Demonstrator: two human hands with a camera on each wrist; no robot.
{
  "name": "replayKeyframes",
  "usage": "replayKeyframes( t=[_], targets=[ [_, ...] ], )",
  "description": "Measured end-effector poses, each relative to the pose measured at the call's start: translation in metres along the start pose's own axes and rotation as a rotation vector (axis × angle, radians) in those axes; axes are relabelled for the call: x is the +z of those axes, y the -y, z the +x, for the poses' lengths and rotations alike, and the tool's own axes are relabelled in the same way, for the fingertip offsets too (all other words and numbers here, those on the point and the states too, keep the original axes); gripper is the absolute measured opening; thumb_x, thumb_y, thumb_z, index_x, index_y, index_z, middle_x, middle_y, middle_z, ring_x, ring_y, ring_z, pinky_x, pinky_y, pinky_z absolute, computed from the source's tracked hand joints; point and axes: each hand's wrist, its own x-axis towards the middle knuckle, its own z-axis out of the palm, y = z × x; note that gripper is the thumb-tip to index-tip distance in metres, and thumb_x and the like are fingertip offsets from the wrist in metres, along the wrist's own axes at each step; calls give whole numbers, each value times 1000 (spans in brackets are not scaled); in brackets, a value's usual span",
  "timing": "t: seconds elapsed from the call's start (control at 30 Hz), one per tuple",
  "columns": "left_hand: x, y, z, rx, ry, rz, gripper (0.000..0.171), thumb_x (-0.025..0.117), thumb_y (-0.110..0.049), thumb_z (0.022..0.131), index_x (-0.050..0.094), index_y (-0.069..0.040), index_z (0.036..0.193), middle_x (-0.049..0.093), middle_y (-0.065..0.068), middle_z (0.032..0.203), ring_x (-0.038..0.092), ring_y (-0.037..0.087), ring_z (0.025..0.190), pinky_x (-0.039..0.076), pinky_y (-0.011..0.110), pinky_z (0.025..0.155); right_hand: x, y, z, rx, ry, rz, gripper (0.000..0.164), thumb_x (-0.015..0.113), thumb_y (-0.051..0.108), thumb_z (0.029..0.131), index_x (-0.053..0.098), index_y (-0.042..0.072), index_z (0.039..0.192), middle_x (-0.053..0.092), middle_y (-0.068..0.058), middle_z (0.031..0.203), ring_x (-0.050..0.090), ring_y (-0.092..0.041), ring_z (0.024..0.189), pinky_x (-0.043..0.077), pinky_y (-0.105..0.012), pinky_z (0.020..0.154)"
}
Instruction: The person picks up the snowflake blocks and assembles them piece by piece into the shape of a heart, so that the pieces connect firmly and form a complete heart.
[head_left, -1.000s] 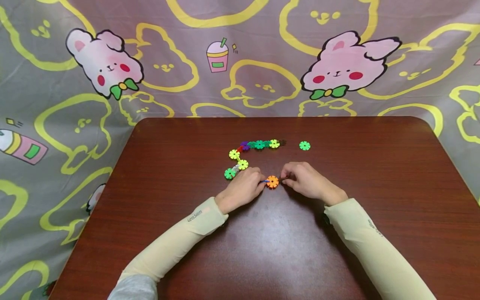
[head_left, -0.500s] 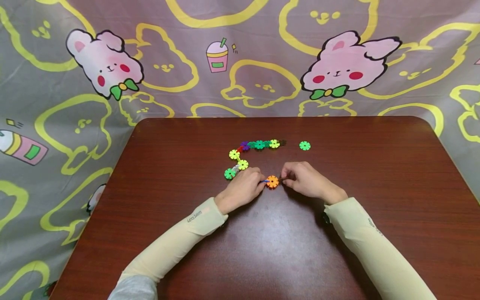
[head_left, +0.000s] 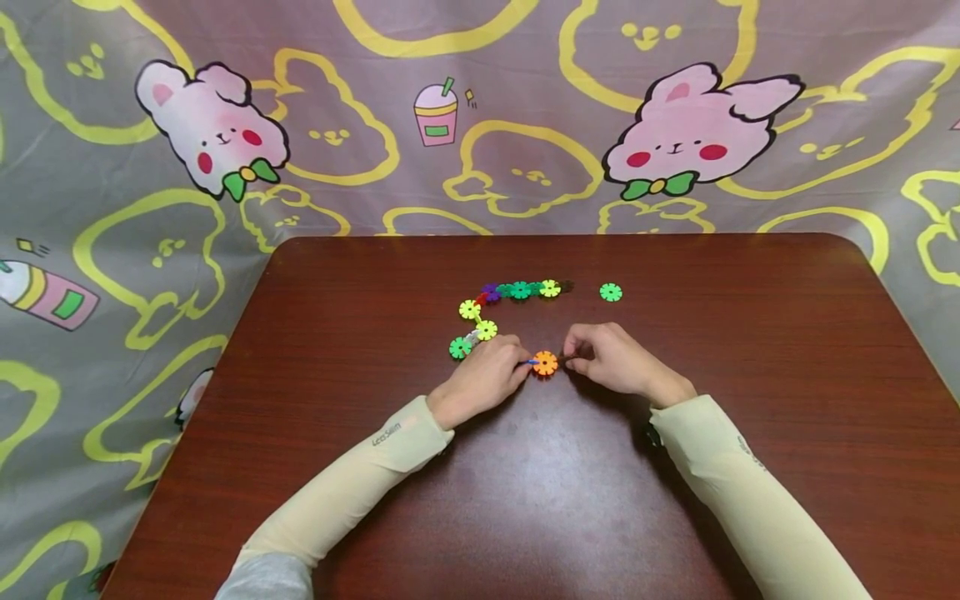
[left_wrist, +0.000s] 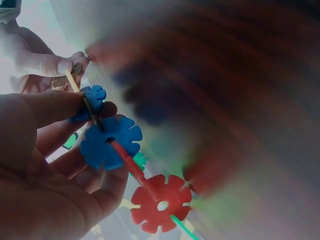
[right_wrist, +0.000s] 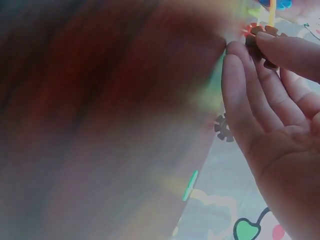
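Note:
Notched plastic interlocking discs form a chain between the two hands. My left hand (head_left: pixel 483 379) pinches the blue disc (left_wrist: pixel 94 97) in the chain, thumb against it. Below that, in the left wrist view, follow a dark disc (left_wrist: pixel 92 112) edge-on, a larger blue disc (left_wrist: pixel 100 150) and a red disc (left_wrist: pixel 147 200). An orange disc (head_left: pixel 545 363) sits between the hands, joined to the blue one. My right hand (head_left: pixel 615 360) pinches a brown disc (right_wrist: pixel 260 47) between thumb and fingers, right at the orange disc's edge.
Behind the left hand, a linked row of discs curves over the brown table (head_left: pixel 360 333), from a green disc (head_left: pixel 460 347) to a yellow disc (head_left: pixel 550 288) and a dark one. A single green disc (head_left: pixel 611 292) lies farther right. A patterned cloth (head_left: pixel 360 200) hangs behind the table.

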Motion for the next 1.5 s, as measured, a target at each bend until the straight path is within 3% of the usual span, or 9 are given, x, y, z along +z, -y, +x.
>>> replayKeyframes(
  t=[0.47, 1.07, 1.5],
  targets=[
    [1, 1, -1, 1, -6, 2, 14, 62, -13, 93, 74, -7, 95, 63, 3, 82, 62, 18, 81, 51, 33, 76, 2, -2, 0, -2, -6, 63, 15, 73, 2, 82, 63, 14, 82, 69, 0, 85, 63, -12, 80, 51, -35, 75],
    [1, -1, -1, 16, -23, 52, 14, 62, -14, 93, 75, -8, 93, 67, 3, 88, 63, 20, 86, 51, 35, 80, 5, 4, 6, -6, -42, -28, 16, 75, 1, 79, 65, 14, 75, 68, 4, 74, 62, -7, 70, 49, -30, 71],
    [3, -1, -1, -16, -49, 11, 12, 64, -7, 90, 75, -5, 90, 66, 4, 84, 64, 21, 83, 53, 34, 74, 9, 9, 9, -24, -72, -73, 17, 71, -3, 76, 64, 12, 72, 66, 5, 68, 58, -7, 65, 47, -29, 66]
  ],
)
